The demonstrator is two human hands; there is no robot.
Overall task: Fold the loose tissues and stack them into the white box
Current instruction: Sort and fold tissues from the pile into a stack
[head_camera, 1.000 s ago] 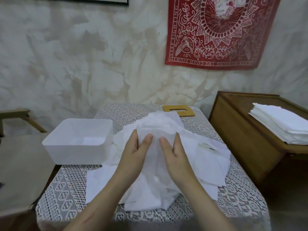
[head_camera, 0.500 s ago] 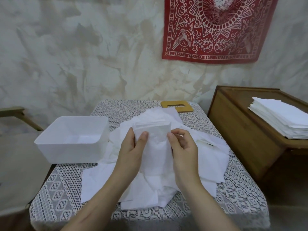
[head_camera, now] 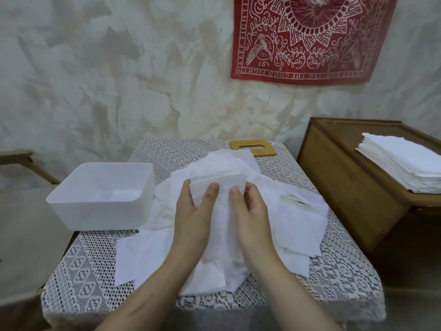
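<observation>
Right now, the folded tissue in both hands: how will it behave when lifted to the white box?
Probably floppy: the folded tissue hangs limp between left hand and right hand. Likely very light, being thin paper. Its layered top edge may fan open unless pinched.

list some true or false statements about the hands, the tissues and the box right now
1. Both the left hand and the right hand pinch a folded tissue over the loose pile. True.
2. The white box stands right of the pile. False: it stands left of it.
3. The box is packed full. False: no stack rises inside.
4. A neat stack of white sheets lies on the wooden cabinet. True.
5. The tan board lies in the box. False: it lies at the far edge of the table.
</observation>
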